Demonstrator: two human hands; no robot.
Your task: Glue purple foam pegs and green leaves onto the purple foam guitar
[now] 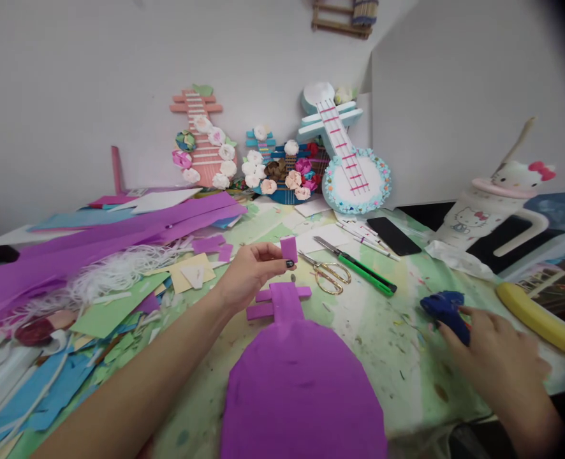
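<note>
Head view: purple lute-shaped piece (306, 389), lower centre; matte, broad rounded body, faceted edge, narrow neck, two crossbars. Long axis near vertical, neck pointing up-frame, leaning slightly left. Left hand (254, 277), centre: thumb and fingers pinched on small purple strip (288, 247), upright, above neck. Right hand (500, 350), lower right: fingers curled round blue tool (445, 309).

Soft, even light, blurred dark upper-right corner

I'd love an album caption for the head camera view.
Left hand holds a small purple piece near a purple lute-shaped craft; right hand grasps a blue glue gun.
</note>
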